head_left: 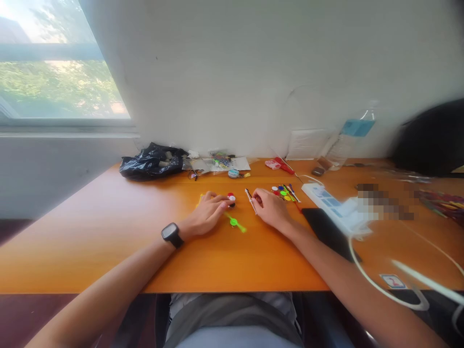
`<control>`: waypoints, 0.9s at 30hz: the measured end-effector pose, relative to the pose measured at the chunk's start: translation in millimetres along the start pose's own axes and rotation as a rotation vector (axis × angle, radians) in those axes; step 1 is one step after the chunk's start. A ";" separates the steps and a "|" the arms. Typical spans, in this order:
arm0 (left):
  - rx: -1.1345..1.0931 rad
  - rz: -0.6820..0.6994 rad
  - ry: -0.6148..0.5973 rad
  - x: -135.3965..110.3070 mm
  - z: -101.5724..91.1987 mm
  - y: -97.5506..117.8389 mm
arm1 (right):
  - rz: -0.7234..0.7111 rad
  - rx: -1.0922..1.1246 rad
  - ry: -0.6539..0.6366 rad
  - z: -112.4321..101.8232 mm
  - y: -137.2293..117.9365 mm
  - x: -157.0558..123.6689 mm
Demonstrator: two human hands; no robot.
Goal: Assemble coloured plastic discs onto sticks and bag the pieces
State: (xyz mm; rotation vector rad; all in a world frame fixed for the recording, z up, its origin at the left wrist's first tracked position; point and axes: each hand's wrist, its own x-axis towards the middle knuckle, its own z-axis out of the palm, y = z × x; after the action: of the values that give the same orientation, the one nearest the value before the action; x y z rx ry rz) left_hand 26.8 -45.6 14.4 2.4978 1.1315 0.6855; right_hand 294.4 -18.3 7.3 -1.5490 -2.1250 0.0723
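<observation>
My left hand (209, 213) lies low over the table with its fingers stretched out. Its fingertips reach a small group of round pieces: a white disc (232, 198), a red one behind it and a black one in front. Whether they touch is hard to tell. Just below is a bright green disc (234, 222) with a green strip running through it. A yellow piece (200, 197) shows partly behind the left hand. My right hand (271, 207) is closed in a pinch beside a thin white stick with a dark tip (250, 199), gripping its near part.
Right of my right hand lie coloured discs and sticks (284, 192). Farther right are a white power strip (328, 205), a black flat pad (322, 227), cables and a plastic bottle (342, 145). A black plastic bag (154, 162) and small packets line the wall.
</observation>
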 end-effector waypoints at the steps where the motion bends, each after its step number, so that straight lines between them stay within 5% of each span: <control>1: 0.005 -0.004 -0.010 -0.2 -0.1 -0.4 | -0.002 -0.009 0.004 0.2 0.3 0.1; 27: 0.110 -0.080 0.077 1.0 -3.8 -5.1 | -0.024 -0.050 0.091 5.4 7.6 2.0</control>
State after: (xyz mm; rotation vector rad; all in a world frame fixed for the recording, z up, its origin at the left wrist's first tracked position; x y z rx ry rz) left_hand 22.1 -41.2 15.5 2.5197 1.3222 0.7213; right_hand 298.3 -12.4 0.9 -1.5255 -2.0876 -0.0592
